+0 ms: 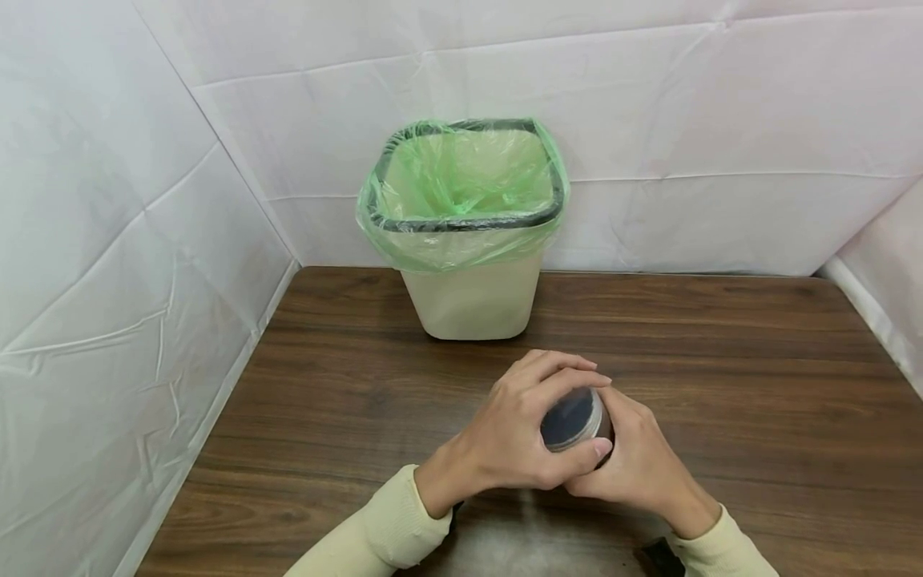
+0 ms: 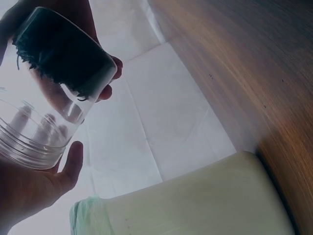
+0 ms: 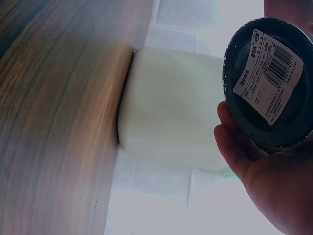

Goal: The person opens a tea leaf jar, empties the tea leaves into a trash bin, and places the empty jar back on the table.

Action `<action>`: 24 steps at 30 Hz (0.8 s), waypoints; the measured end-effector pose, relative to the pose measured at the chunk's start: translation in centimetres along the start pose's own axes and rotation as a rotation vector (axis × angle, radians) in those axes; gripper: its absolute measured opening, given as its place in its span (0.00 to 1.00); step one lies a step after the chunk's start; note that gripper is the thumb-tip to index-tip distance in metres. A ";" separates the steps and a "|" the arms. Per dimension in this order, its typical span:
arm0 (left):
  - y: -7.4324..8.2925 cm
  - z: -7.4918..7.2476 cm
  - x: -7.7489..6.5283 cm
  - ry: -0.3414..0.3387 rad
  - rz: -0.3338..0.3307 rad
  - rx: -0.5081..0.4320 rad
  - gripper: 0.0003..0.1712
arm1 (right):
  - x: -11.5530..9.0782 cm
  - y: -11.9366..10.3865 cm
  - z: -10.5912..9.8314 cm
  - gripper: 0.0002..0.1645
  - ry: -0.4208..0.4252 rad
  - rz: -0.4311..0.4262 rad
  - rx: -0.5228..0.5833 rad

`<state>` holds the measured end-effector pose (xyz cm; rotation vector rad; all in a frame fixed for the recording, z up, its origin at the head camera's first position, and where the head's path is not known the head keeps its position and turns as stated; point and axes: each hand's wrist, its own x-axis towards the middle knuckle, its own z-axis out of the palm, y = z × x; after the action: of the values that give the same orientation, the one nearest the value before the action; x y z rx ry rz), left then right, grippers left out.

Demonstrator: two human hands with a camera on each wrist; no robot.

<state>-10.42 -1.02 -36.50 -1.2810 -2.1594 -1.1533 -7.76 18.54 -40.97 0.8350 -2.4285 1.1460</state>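
Note:
In the head view, both hands are around a clear jar (image 1: pixel 572 420) above the front of the wooden table. My left hand (image 1: pixel 513 429) curls over its upper end, thumb and fingers on opposite sides. My right hand (image 1: pixel 636 458) grips the jar's body from the right. The left wrist view shows the jar (image 2: pixel 63 61) tilted, with a ridged clear end and dark, ragged-edged contents at its other end. In the right wrist view, the jar's round dark base (image 3: pixel 244 110) carries a white barcode label (image 3: pixel 271 76). Fingers partly hide the jar's sides.
Beyond the hands, a cream waste bin (image 1: pixel 476 300) stands at the back of the brown wooden table (image 1: pixel 324 409). A green plastic bag (image 1: pixel 461 188) lines it, folded over the dark rim. White sheeting (image 1: pixel 685 120) closes off the back and sides.

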 end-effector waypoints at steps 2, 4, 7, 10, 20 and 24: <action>0.0 -0.1 0.0 -0.005 0.011 0.008 0.29 | 0.0 0.0 -0.1 0.52 -0.003 -0.001 0.002; -0.1 -0.2 0.0 -0.008 0.024 0.009 0.30 | 0.0 -0.1 -0.2 0.51 -0.016 0.002 0.017; -0.1 -0.3 0.1 -0.010 0.052 0.004 0.31 | 0.0 -0.1 -0.3 0.50 -0.035 0.006 0.059; -0.1 -0.5 0.2 -0.017 0.089 -0.012 0.31 | 0.0 0.0 -0.4 0.45 -0.048 -0.007 0.112; 0.1 -0.8 0.3 -0.062 0.227 -0.080 0.29 | -0.3 0.8 -1.0 0.36 -0.188 0.000 0.359; 0.3 -0.8 0.3 -0.091 0.246 -0.089 0.30 | 0.0 0.9 -1.0 0.32 -0.226 -0.079 0.440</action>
<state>-10.41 -1.45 -35.66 -1.6143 -1.9618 -1.1192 -8.25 19.80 -40.89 1.2369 -2.3171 1.6666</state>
